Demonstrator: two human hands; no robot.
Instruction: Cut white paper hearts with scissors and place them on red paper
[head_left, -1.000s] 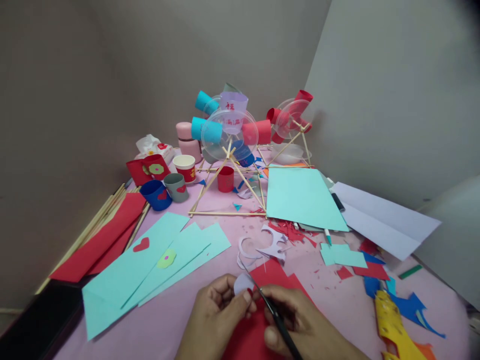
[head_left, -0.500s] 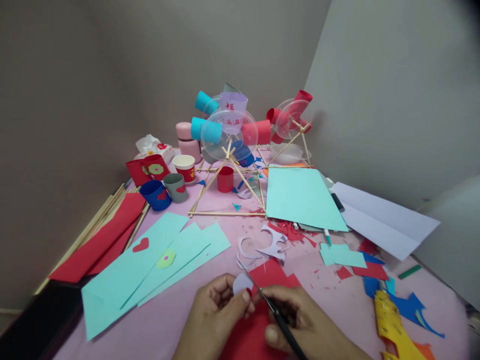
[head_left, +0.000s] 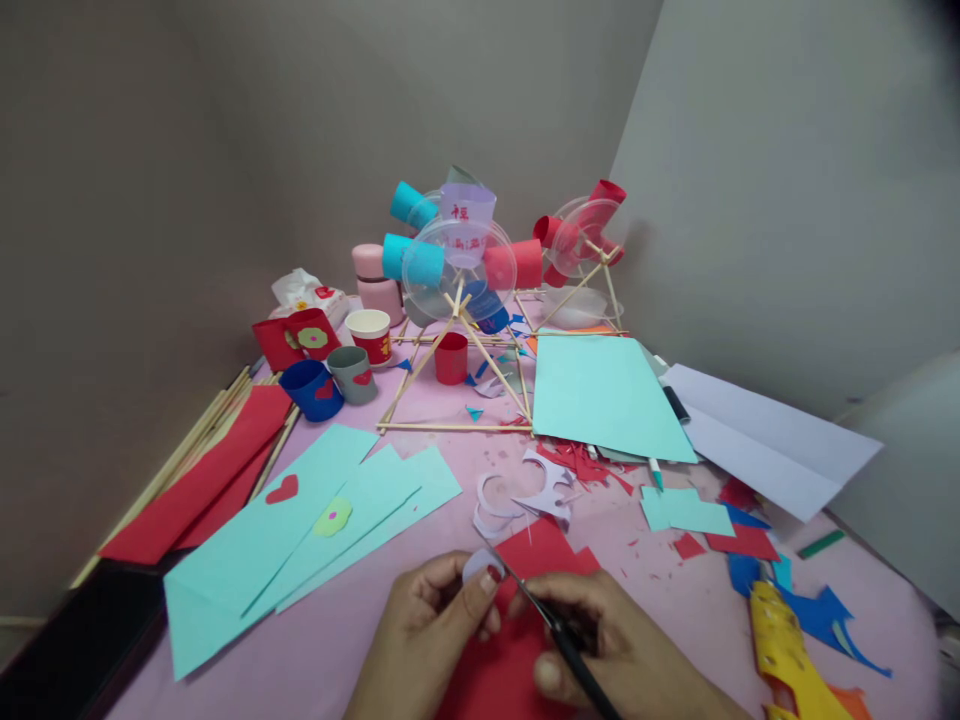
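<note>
At the bottom middle, my left hand point(head_left: 431, 630) pinches a small pale lilac paper piece point(head_left: 475, 567) between thumb and fingers. My right hand point(head_left: 615, 655) grips black-handled scissors point(head_left: 541, 618), whose thin blades reach up to the left and meet the lilac piece. Both hands hover over a red paper sheet point(head_left: 525, 610) lying on the pink tabletop point(head_left: 352, 620). Lilac paper offcuts point(head_left: 540, 490) lie just beyond the hands.
Teal paper strips point(head_left: 300, 530) lie at left and a teal sheet point(head_left: 604, 395) at centre right. Two stick-and-cup wheel models point(head_left: 461, 260) stand at the back. Decorated cups point(head_left: 330, 370), red paper with sticks point(head_left: 202, 470), white paper point(head_left: 765, 440) and coloured scraps point(head_left: 787, 620) surround them.
My left hand has turned the lilac piece slightly and it has sunk lower. The scissors have shifted a little with it. Everything else on the table is unmoved.
</note>
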